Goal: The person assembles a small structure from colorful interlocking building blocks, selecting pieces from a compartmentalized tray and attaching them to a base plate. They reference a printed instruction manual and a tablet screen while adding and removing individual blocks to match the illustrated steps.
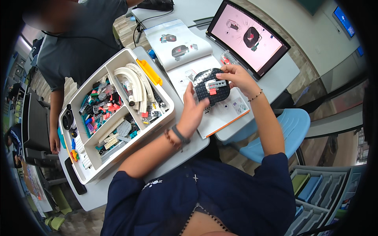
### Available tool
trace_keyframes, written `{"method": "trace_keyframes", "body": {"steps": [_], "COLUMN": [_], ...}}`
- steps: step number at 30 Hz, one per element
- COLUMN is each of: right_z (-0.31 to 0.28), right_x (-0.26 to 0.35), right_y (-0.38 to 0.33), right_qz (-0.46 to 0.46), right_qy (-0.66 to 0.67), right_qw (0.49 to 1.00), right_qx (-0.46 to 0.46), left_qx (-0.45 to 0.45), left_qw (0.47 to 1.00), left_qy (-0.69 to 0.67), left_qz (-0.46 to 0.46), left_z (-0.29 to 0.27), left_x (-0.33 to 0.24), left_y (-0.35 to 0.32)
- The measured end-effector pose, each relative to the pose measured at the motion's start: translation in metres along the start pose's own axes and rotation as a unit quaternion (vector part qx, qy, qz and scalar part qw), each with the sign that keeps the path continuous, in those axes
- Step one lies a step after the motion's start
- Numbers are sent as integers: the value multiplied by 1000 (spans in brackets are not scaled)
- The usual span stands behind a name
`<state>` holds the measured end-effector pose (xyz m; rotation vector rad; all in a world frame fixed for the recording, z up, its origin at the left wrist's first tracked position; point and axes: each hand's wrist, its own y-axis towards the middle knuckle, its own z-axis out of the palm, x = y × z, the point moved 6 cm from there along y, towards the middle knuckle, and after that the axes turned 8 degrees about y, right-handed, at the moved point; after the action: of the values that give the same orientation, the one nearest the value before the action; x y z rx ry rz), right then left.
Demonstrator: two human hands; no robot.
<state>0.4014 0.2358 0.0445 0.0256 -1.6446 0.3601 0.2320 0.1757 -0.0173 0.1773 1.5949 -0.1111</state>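
Between my two hands is a black rounded building-brick plate [201, 89] covered in studs, with grey and white pieces and a coral brick fixed near its middle. It is held up over the open instruction booklet [216, 122]. My left hand [192, 111] grips its lower left edge, the thumb on the studded face. At the upper right edge, the fingers of my right hand [240, 78] pinch the plate close to the grey beam. What lies behind the plate is hidden.
To the left, a white sorting box [136, 139] holds many loose bricks and curved white tracks. A laptop [246, 35] stands beyond the booklet, with clear and coral pieces [228, 58] before it. A blue chair [289, 133] is at right; another person [84, 47] stands across.
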Motion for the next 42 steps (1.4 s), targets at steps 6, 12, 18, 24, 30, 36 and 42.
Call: {"method": "trace_keyframes", "body": {"steps": [6, 12, 18, 24, 30, 36, 42], "right_z": [-26, -40, -61, -61, -77, -86, -92], "right_x": [-39, -56, -27, -49, -54, -57, -60], "right_y": [13, 7, -84, -218, -297, -308, -301], "right_qz": [40, 60, -171, -391, -434, -432, -437], "right_qy": [104, 87, 10, 168, 138, 166, 180], "right_qw": [994, 990, 900, 689, 628, 623, 628], "right_qx": [-24, -95, -400, -587, -631, -631, -619], "left_qx": [332, 373, 313, 241, 231, 209, 208], "left_qw": [942, 914, 926, 943, 944, 951, 952], "left_qy": [-20, 20, -6, -54, -70, -52, -55], "left_qz": [-47, -157, -210, -221, -226, -223, -216], "left_z": [-39, -122, -174, -190, -194, -194, -194], "left_x": [-33, -18, -15, 4, 6, 4, 3], "left_y": [-98, -158, -185, -190, -192, -190, -190]}}
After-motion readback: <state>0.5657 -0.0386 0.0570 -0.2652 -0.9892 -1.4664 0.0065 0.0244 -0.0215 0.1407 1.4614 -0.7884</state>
